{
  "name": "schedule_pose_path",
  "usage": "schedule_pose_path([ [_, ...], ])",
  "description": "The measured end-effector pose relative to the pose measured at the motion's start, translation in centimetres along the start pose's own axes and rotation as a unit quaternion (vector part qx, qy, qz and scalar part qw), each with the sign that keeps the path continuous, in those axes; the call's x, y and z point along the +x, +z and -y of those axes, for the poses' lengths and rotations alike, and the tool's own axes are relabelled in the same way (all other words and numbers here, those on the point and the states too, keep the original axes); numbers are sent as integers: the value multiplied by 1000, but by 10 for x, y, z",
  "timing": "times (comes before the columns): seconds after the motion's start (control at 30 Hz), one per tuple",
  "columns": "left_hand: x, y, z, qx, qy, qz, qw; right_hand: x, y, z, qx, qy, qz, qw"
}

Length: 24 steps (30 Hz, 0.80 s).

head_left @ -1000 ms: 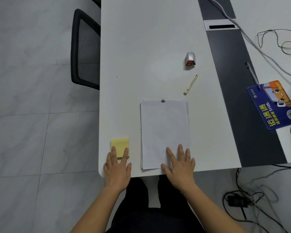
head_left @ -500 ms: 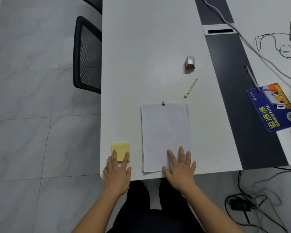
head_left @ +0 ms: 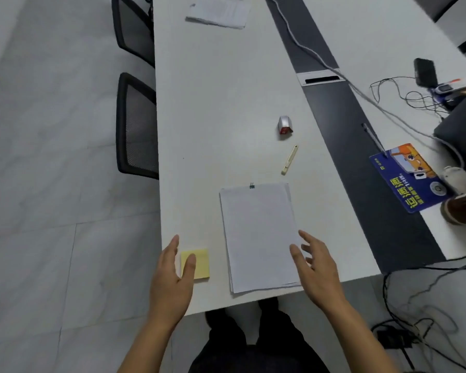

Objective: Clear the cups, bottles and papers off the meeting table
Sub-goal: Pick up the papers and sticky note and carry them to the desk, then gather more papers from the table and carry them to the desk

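Observation:
A clipped stack of white paper (head_left: 257, 232) lies near the front edge of the white meeting table (head_left: 213, 117). A yellow sticky-note pad (head_left: 198, 261) sits to its left. My left hand (head_left: 170, 281) hovers over the table's front corner, thumb over the pad, fingers straight and holding nothing. My right hand (head_left: 316, 267) is raised beside the stack's right edge, fingers spread, holding nothing. More loose papers (head_left: 217, 12) lie at the far end. A brown cup (head_left: 462, 208) stands at the right edge.
A small silver and red object (head_left: 285, 125) and a cream pen-like stick (head_left: 289, 160) lie past the stack. A blue card (head_left: 406, 177), a pen (head_left: 373, 138), cables and a phone (head_left: 425, 72) lie right of the dark centre strip. Two black mesh chairs (head_left: 136, 125) stand on the left.
Both hands have lifted off the table and turned on edge, the right one moving to the stack's right side. The camera has tilted up, showing the far papers.

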<state>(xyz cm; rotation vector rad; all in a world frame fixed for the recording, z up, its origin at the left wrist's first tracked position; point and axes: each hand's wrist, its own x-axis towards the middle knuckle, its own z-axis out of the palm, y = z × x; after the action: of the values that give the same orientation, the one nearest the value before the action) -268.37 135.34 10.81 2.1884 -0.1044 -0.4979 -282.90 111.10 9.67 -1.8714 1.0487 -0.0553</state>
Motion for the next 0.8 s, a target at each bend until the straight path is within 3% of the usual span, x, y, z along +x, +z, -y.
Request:
schedule_pose_path([
  [0.17,-13,-10,-47,-110,58,-5,992,-61,-56,8,157,-10,-157,975],
  [0.37,-22,55,-97,-95,146,151,973,-131,-83,-43,220,76,-321,918],
  [0.6,-100,161,-187,-69,301,311,899,-213,-166,-97,242,106,-505,821],
  [0.8,-193,269,-224,-64,352,378,854,-254,-234,-193,243,129,-556,784],
])
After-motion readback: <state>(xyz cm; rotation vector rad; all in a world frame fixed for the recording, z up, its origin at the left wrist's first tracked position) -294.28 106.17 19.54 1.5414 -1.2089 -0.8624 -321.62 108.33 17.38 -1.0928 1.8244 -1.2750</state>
